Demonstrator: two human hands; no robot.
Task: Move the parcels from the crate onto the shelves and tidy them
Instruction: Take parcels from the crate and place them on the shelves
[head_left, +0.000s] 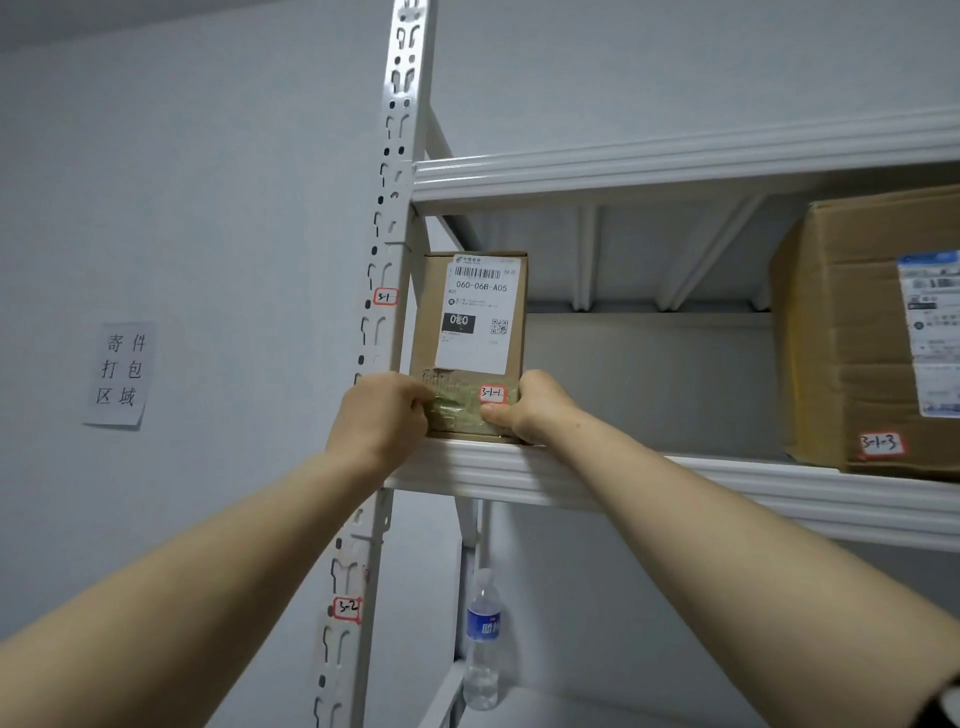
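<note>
Cardboard parcel (470, 343) stands upright at the nine-o'clock end of the shelf (519, 470), just beside the post (387, 312). The left hand (382, 415) and right hand (535, 405) pinch its lower corners. It is best slid back squarely, label outward.

Both hands are gripping a small parcel (470, 343) standing upright on the shelf (571, 480).
The left hand (382, 415) and right hand (535, 405) are clasping its lower corners; a larger parcel (852, 332) is sitting well right of it, a water bottle (482, 642) standing below.
</note>
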